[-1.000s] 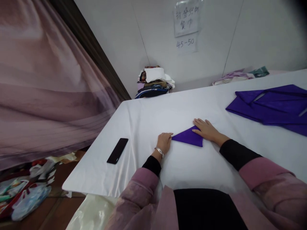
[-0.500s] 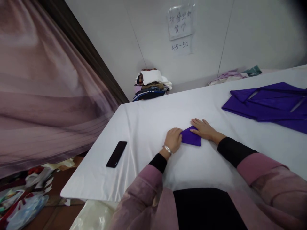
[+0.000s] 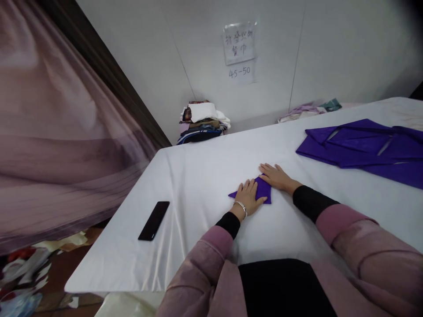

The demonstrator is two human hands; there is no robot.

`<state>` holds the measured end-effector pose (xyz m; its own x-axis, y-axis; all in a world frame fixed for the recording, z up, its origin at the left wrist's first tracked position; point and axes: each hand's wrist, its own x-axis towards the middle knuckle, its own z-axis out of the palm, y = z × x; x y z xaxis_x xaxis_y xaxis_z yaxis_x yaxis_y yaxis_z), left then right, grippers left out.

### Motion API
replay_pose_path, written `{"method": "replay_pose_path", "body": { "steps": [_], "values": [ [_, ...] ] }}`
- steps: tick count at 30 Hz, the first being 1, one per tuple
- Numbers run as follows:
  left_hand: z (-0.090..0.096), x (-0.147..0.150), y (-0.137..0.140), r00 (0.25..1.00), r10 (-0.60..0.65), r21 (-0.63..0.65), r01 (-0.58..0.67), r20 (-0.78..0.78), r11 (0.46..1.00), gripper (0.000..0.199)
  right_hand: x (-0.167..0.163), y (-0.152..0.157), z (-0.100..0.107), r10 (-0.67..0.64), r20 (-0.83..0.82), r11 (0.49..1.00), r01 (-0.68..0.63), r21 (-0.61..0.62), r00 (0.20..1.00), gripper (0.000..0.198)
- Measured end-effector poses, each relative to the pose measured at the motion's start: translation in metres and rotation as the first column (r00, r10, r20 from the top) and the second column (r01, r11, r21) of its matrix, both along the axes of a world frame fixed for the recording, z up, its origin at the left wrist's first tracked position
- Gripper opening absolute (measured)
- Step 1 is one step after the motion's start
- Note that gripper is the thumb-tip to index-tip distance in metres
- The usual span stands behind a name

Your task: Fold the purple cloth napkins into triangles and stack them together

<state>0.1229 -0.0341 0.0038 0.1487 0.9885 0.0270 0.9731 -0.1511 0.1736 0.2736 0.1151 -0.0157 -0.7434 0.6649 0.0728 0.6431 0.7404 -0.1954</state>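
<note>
A small folded purple napkin [image 3: 264, 190] lies on the white-covered table [image 3: 205, 176], its narrow tip pointing left. My left hand [image 3: 248, 196] rests flat across its middle, fingers spread, with a silver bracelet at the wrist. At the upper right edge of the cloth, my right hand [image 3: 275, 176] lies palm down with its fingers stretched out and the thumb over the fabric. Both hands hide parts of the napkin, so its layers cannot be made out.
More purple cloth [image 3: 357, 143] is spread at the table's right. A black phone [image 3: 153, 221] lies to the left. Beyond the back edge are a stack of folded clothes [image 3: 203, 123] and some loose fabric [image 3: 304, 111]. A pink curtain [image 3: 66, 132] hangs at left.
My left hand has moved from the napkin's left edge onto its middle and flattened out; the pointed left tip now shows. My right hand stays at the upper right. The view has shifted slightly.
</note>
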Motion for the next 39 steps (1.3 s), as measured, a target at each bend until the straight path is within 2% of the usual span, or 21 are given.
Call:
{"method": "replay_pose_path", "body": {
  "steps": [5, 8, 10, 12, 14, 16, 19, 29, 34, 39],
  "values": [
    [-0.001, 0.001, 0.001, 1.0, 0.009, 0.001, -0.009, 0.014, 1.0, 0.072, 0.008, 0.02, 0.012, -0.196, 0.023, 0.979, 0.197, -0.047, 0.98, 0.061],
    [-0.001, 0.001, 0.001, 1.0, 0.004, 0.008, -0.004, 0.027, 1.0, 0.072, 0.0, 0.01, 0.024, -0.245, -0.018, 0.969, 0.245, -0.008, 0.969, 0.063],
    [-0.001, 0.001, 0.001, 0.999, 0.001, 0.016, -0.001, 0.038, 1.0, 0.072, -0.014, -0.011, 0.029, -0.155, -0.068, 0.987, 0.158, 0.027, 0.985, 0.065],
    [0.0, 0.002, 0.001, 0.999, -0.012, 0.03, 0.01, 0.044, 0.999, 0.069, -0.03, -0.035, 0.029, 0.04, -0.099, 0.999, -0.039, 0.018, 0.994, 0.067],
    [0.002, 0.002, 0.001, 0.999, -0.025, 0.052, 0.023, 0.048, 0.998, 0.065, -0.043, -0.053, 0.027, 0.207, -0.106, 0.974, -0.214, -0.067, 0.973, 0.067],
    [0.002, 0.003, 0.001, 0.998, -0.023, 0.051, 0.02, 0.057, 0.998, 0.065, -0.049, -0.058, 0.023, 0.251, -0.105, 0.951, -0.265, -0.157, 0.962, 0.068],
    [0.0, 0.003, 0.001, 0.998, 0.003, 0.006, -0.004, 0.064, 1.0, 0.069, -0.047, -0.046, 0.02, 0.186, -0.071, 0.961, -0.196, -0.195, 0.98, 0.07],
    [0.001, 0.003, -0.001, 0.999, 0.011, -0.014, -0.01, 0.043, 1.0, 0.073, -0.041, 0.01, 0.01, 0.05, 0.002, 0.998, -0.05, -0.047, 0.999, 0.068],
    [0.001, 0.002, -0.002, 0.999, 0.009, -0.012, -0.008, 0.031, 1.0, 0.074, -0.034, 0.036, 0.008, -0.101, -0.064, 0.994, 0.098, -0.048, 0.993, 0.064],
    [0.0, 0.0, -0.001, 0.999, -0.006, -0.013, 0.007, 0.041, 1.0, 0.08, -0.007, 0.051, 0.022, -0.269, -0.149, 0.963, 0.261, -0.067, 0.952, 0.062]
  ]
}}
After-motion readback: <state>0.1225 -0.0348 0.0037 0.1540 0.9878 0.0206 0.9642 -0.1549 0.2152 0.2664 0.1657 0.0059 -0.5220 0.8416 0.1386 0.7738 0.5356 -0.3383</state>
